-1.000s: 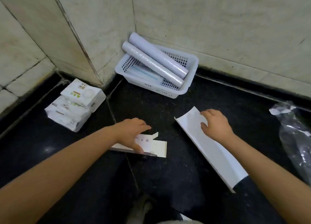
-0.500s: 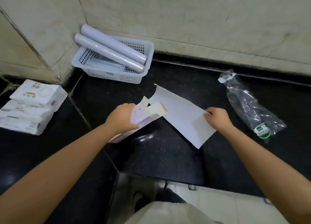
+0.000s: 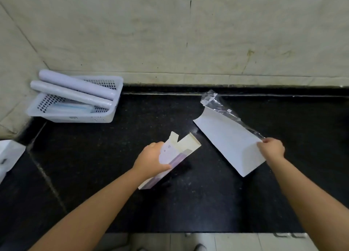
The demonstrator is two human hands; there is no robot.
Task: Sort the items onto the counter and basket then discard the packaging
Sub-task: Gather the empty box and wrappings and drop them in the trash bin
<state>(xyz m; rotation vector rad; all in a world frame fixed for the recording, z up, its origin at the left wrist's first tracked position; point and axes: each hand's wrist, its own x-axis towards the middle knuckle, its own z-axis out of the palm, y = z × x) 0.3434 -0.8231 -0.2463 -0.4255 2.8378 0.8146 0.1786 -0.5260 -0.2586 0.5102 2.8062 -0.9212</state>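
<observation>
Cardboard box [image 3: 176, 156], print unreadable, gripped by left hand [image 3: 152, 161]; right hand [image 3: 272, 149] pinches white sheet [image 3: 229, 140].

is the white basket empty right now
No, the white basket in the corner holds two pale rolls lying across it, with a flat clear packet beneath them.

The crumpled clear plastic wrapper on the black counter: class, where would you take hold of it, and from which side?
Grip the crumpled clear plastic wrapper at its bunched far end, coming from above. That end pokes out past the flat white cardboard sheet held by the right hand, while the rest lies hidden beneath or along the sheet's edge. Thin film pinches best where it is gathered.
</observation>
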